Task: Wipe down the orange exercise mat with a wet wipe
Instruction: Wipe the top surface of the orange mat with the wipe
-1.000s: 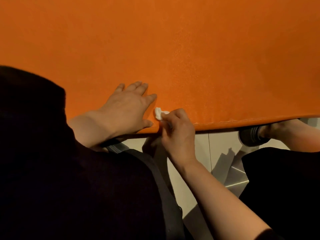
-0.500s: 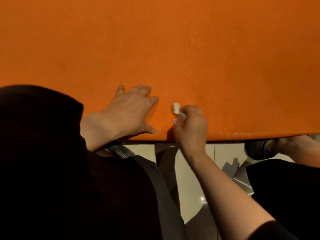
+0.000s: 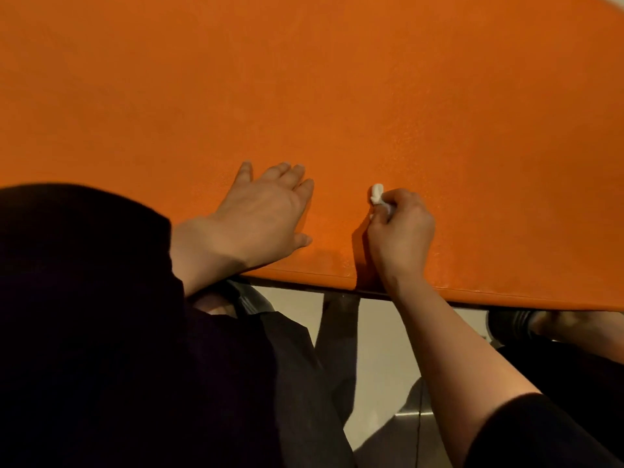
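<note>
The orange exercise mat (image 3: 304, 96) fills the upper half of the view, its near edge running across just below my hands. My left hand (image 3: 260, 214) lies flat on the mat with fingers spread and straight. To its right, my right hand (image 3: 400, 231) is curled around a small bunched white wet wipe (image 3: 376, 193). The wipe pokes out past the knuckles and touches the mat surface a little in from the near edge.
Pale floor tiles (image 3: 381, 349) show below the mat's edge. My dark-clothed body and knee (image 3: 101, 332) fill the lower left. A dark shoe (image 3: 510, 322) sits under the mat's edge at the right.
My right hand has slid the wipe to the right and farther onto the mat, away from the near edge. The left hand stays flat on the mat.
</note>
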{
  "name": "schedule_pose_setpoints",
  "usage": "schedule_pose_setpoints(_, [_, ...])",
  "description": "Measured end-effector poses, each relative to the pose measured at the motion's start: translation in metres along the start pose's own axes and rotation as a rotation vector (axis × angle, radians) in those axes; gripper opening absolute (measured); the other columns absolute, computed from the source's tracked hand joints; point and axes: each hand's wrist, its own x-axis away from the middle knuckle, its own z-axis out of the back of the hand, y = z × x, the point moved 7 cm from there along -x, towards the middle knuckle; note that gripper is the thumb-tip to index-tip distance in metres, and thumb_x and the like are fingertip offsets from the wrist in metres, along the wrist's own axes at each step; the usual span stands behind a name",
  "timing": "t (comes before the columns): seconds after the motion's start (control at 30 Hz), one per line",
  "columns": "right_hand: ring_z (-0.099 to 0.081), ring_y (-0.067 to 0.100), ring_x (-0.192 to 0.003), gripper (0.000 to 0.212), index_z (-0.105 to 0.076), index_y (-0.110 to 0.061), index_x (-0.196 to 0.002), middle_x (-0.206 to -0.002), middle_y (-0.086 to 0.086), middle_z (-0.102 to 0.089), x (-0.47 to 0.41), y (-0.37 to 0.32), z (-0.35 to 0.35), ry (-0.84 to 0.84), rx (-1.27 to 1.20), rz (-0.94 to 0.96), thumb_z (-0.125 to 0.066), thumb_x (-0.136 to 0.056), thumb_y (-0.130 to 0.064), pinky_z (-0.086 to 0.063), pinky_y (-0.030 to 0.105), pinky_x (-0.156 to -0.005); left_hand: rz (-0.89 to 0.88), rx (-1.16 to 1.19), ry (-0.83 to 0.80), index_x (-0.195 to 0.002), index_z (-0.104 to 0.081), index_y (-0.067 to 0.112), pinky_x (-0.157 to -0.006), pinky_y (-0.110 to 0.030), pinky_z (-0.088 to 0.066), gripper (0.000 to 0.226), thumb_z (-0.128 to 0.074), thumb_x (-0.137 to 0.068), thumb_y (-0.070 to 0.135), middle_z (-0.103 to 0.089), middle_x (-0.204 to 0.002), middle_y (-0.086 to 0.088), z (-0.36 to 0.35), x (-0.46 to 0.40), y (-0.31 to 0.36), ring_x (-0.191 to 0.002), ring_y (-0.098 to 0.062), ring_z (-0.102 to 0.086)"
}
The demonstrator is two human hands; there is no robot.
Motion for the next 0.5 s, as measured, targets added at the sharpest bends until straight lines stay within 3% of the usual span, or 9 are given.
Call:
schedule_pose_setpoints(0.07, [-0.057, 0.033, -0.081, 0.014, -0.066, 0.000, -0.095, -0.095, 0.017, -0.061, 0.005, -0.021, -0.006, 0.009, 0.002, 0.045, -0.054, -0.090, -0.006, -0.020, 0.021, -0.060, 0.009, 0.006, -0.005, -0.154, -0.007, 0.015, -0.116, -0.059, -0.014, 0.084, -0.047, -0.093, 0.057, -0.001, -0.162, -0.006, -0.001, -0.002, 0.001, -0.149, -0.024, -0.003])
schedule_pose_setpoints(0.23, [-0.056, 0.029, -0.067, 0.013, -0.067, -0.002, -0.083, -0.079, 0.013, -0.059, 0.027, -0.067, -0.032, -0.257, -0.043, 0.452, -0.056, -0.081, -0.008, -0.032, 0.026, -0.056, 0.014, 0.040, 0.020, -0.154, -0.009, 0.014, -0.117, -0.057, -0.013, 0.082, -0.047, -0.093, 0.054, 0.001, -0.162, -0.005, 0.001, -0.005, 0.000, -0.148, -0.023, -0.006])
schedule_pose_setpoints(0.3, [-0.057, 0.031, -0.073, 0.013, -0.069, -0.004, -0.090, -0.087, 0.013, -0.060, 0.004, -0.048, -0.026, -0.238, 0.003, 0.388, -0.058, -0.087, -0.009, -0.032, 0.029, -0.060, 0.013, 0.041, 0.017, -0.154, -0.010, 0.015, -0.117, -0.056, -0.011, 0.082, -0.048, -0.093, 0.055, 0.001, -0.162, -0.004, 0.001, -0.005, -0.002, -0.149, -0.021, -0.005])
schedule_pose_setpoints(0.4, [-0.058, 0.030, -0.082, 0.016, -0.070, -0.004, -0.098, -0.100, 0.013, -0.058, -0.029, -0.015, -0.010, -0.091, -0.010, 0.139, -0.058, -0.091, -0.010, -0.026, 0.021, -0.063, 0.014, 0.050, 0.021, -0.154, -0.009, 0.016, -0.117, -0.057, -0.009, 0.081, -0.047, -0.093, 0.055, 0.002, -0.162, -0.005, -0.002, -0.004, -0.004, -0.149, -0.020, -0.003])
schedule_pose_setpoints(0.5, [-0.056, 0.026, -0.077, 0.012, -0.070, 0.000, -0.091, -0.098, 0.014, -0.058, -0.021, -0.035, -0.022, -0.123, -0.042, 0.162, -0.060, -0.089, -0.008, -0.025, 0.018, -0.062, 0.024, 0.068, 0.022, -0.154, -0.010, 0.016, -0.117, -0.058, -0.010, 0.081, -0.048, -0.093, 0.054, 0.000, -0.162, -0.006, -0.001, -0.005, -0.004, -0.149, -0.020, -0.004])
